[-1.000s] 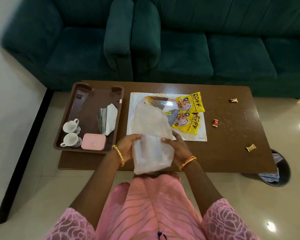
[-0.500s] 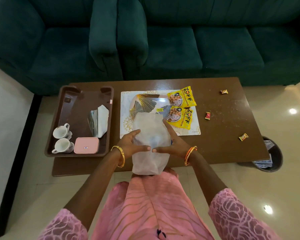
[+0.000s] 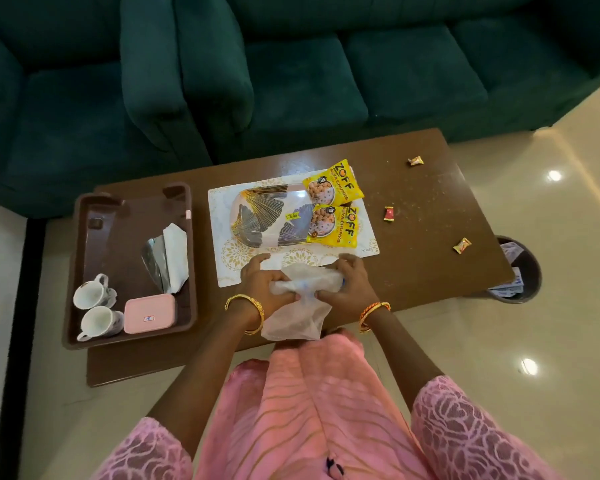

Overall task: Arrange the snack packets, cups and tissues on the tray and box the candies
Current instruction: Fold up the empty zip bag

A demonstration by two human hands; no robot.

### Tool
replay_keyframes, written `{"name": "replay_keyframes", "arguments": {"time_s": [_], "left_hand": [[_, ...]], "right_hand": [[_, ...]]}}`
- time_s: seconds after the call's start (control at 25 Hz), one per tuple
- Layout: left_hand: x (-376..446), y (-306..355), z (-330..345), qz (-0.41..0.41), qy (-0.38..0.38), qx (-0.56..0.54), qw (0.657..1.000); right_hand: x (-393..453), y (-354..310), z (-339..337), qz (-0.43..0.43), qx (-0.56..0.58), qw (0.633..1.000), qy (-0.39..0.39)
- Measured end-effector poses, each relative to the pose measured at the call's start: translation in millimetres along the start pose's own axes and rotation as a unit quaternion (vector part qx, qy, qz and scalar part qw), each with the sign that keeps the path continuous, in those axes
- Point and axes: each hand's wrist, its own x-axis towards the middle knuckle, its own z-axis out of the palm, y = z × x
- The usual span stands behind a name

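Observation:
My left hand (image 3: 269, 284) and my right hand (image 3: 349, 287) both clutch a translucent white plastic bag (image 3: 300, 308), bunched up over the table's near edge. Beyond them a leaf-patterned oval tray (image 3: 264, 214) lies on a white placemat (image 3: 222, 252). Two yellow snack packets (image 3: 333, 181) (image 3: 333, 225) rest on the tray's right end. Three wrapped candies (image 3: 415, 161) (image 3: 389, 213) (image 3: 462, 245) lie scattered on the right of the table. The brown tray (image 3: 84, 237) at left holds two white cups (image 3: 92, 294) (image 3: 99, 322), a pink box (image 3: 149, 313) and tissues (image 3: 174, 254).
The brown coffee table (image 3: 413, 271) stands in front of a dark green sofa (image 3: 291, 81). A dark waste bin (image 3: 520, 271) with paper in it sits on the floor off the table's right corner. Crumbs speckle the right part of the tabletop.
The bag stood tall and covered the patterned tray a second ago. Both hands have crumpled it down toward me, and the tray and both packets are now uncovered.

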Motion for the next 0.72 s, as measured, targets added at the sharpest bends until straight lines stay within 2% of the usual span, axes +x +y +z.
{"name": "replay_keyframes", "arguments": {"time_s": [0.12,0.28,0.4,0.56,0.64,0.72], "left_hand": [[13,20,15,0.023,-0.080,-0.095,0.992],[33,62,45,0.043,-0.143,-0.165,0.975],[54,102,84,0.041,-0.152,-0.208,0.965],[85,173,162,-0.052,-0.125,-0.313,0.940],[98,212,210,-0.127,-0.133,-0.368,0.911],[111,253,264,-0.175,-0.169,-0.373,0.895]], "right_hand": [[-10,7,-23,0.026,0.185,0.982,0.008],[-8,38,-58,0.056,0.175,0.981,-0.057],[1,81,-95,0.125,0.233,0.964,-0.032],[10,153,-161,0.240,0.391,0.889,0.001],[14,193,-201,0.266,0.455,0.848,0.060],[19,234,-245,0.273,0.519,0.798,0.140]]}}
